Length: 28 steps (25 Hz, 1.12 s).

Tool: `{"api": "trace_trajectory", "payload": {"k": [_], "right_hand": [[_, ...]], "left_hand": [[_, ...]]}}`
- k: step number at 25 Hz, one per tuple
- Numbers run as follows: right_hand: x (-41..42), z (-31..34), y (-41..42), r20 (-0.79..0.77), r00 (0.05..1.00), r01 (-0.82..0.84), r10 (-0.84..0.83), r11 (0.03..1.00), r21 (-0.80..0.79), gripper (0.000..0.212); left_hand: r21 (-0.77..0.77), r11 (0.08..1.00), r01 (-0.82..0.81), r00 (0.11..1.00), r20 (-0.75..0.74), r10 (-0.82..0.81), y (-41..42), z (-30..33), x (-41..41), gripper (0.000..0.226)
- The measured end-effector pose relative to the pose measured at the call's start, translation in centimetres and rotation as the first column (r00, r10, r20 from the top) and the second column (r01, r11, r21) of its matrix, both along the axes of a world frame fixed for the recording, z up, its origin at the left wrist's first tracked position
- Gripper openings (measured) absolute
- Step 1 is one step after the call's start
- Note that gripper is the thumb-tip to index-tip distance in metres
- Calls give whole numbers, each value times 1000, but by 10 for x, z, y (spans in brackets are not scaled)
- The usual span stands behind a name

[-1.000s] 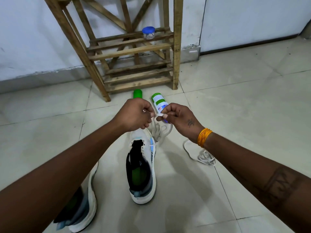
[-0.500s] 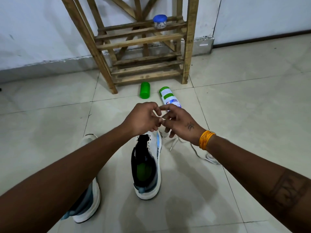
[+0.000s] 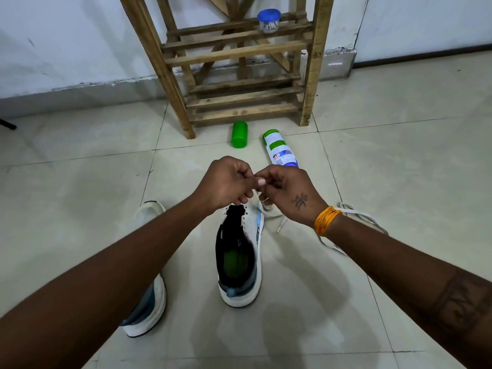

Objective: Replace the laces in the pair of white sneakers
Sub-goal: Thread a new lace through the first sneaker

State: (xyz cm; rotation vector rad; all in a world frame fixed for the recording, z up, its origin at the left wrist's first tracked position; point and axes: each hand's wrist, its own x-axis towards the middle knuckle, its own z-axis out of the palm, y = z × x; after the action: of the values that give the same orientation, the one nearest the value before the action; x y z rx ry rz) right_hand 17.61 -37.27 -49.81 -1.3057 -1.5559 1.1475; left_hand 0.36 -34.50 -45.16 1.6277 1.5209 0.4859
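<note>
floor (image 3: 399,155): tiled; everything lies on it, wooden rack (image 3: 239,75) at the far wall.
right sneaker (image 3: 239,257): long axis runs away from the person, heel nearest, toe under the hands. Eyelet rows directly below both hands.
left sneaker (image 3: 147,294): beside it to the left, mostly hidden by the left forearm; not being worked.
loose lace (image 3: 364,218): heaped on the floor right of the worked shoe, behind the right wrist.
left hand (image 3: 226,182): fingers curled, pinching the lace at the thumb tip.
right hand (image 3: 288,193): fingers curled, pinching the same lace; the hands touch above the toe end.
worked lace (image 3: 282,225): trails from the hands down beside the shoe; tip lies on the floor.
next move, my guess: feed down and toward the heel; both hands equally near.
</note>
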Motion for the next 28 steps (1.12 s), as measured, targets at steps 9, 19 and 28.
{"api": "trace_trajectory", "payload": {"k": [9, 19, 28], "right_hand": [[-17, -32, 4, -79, 978, 178, -191, 974, -143, 6], [-59, -74, 6, 156, 977, 168, -147, 978, -128, 7], [-75, -80, 5, 358, 926, 132, -119, 991, -12, 8]], "left_hand": [[74, 988, -136, 890, -428, 154, -9, -45, -35, 33], [71, 996, -60, 794, -601, 91, -17, -71, -26, 35], [78, 985, -151, 841, -514, 170, -10, -85, -40, 8]]}}
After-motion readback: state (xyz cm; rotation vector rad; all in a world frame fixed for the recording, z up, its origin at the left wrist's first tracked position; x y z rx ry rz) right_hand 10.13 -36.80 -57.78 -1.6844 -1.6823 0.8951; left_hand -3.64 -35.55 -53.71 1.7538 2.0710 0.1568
